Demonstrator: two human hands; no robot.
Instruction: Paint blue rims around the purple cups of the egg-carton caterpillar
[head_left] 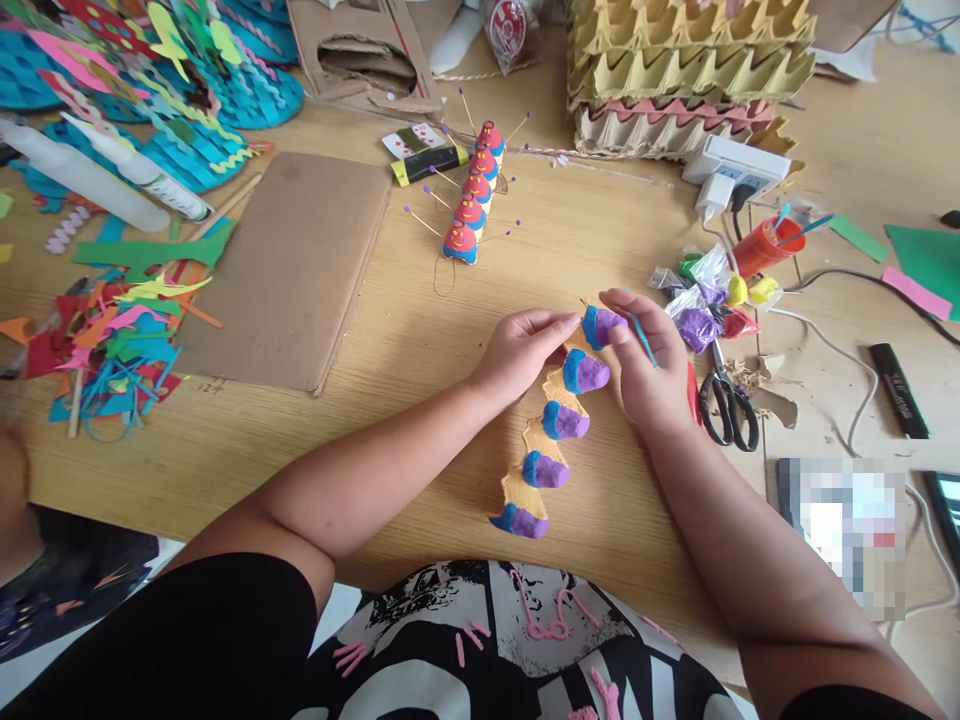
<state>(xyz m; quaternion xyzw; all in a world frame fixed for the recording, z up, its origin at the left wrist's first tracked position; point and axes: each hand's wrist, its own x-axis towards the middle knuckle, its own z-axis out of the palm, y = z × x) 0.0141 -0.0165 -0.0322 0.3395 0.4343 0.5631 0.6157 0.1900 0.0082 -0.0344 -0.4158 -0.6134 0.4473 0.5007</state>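
Observation:
A strip of egg carton [566, 385] with several cups coated in blue and purple clay runs from between my hands down toward my body. My left hand [525, 350] pinches the strip's far end at its left edge. At the right side of the top cup, my right hand [649, 360] grips the cup with fingers curled, and a thin blue stick [643, 338] lies across them. Farther off stands a finished-looking strip [472, 195] with red and blue clay, small faces and purple-tipped sticks on both sides.
Brown cardboard [300, 270] and paper scraps [120, 340] lie left. Stacked egg trays [682, 60] stand at the back. Scissors [727, 405], bagged clay [697, 325], a red cup [761, 248] and cables are right. Part of another person shows at the left edge.

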